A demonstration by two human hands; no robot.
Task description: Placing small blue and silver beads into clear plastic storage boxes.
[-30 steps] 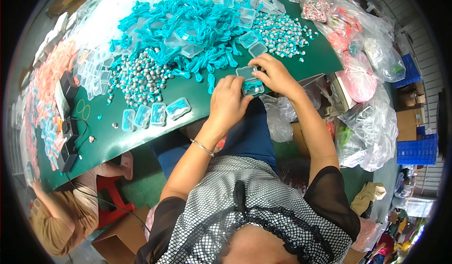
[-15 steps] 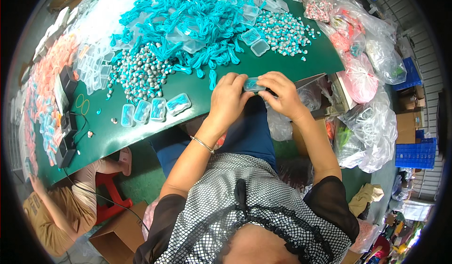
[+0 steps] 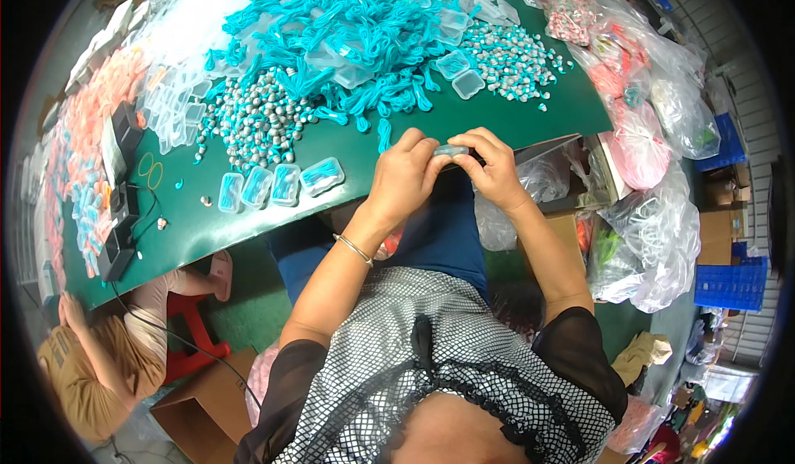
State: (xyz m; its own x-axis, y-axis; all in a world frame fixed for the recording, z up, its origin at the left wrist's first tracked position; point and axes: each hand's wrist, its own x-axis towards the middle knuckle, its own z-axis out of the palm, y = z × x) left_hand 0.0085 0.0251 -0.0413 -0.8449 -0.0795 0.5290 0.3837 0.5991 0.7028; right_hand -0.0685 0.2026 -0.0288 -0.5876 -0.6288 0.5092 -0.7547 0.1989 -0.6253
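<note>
Head view gives us a green bench (image 3: 248, 224) running from the far right corner down to the near left corner, and on it, largest first, a wide heap of turquoise cords (image 3: 331, 42) along the far edge, then two spreads of grey-and-teal earplugs (image 3: 257, 120) near the middle and toward the far right. Off the right edge we see clear plastic bags (image 3: 654, 216) of pink and white goods, bulging and knotted, with a blue crate (image 3: 733, 286) beyond them; no label on them can be made out. Four filled clear cases (image 3: 273, 185), small rounded rectangles showing turquoise inside, lie in a row by the near edge. Our left hand (image 3: 406, 178) and right hand (image 3: 493, 166) meet just over the near edge, fingers of both pinching one small clear case (image 3: 451, 149) between them. We judge that the case, held off the bench over the lap, could slip and drop to the floor if the pinch loosens, and a cord end caught in the lid could keep it from snapping shut. A person in tan sits below the near left corner.
</note>
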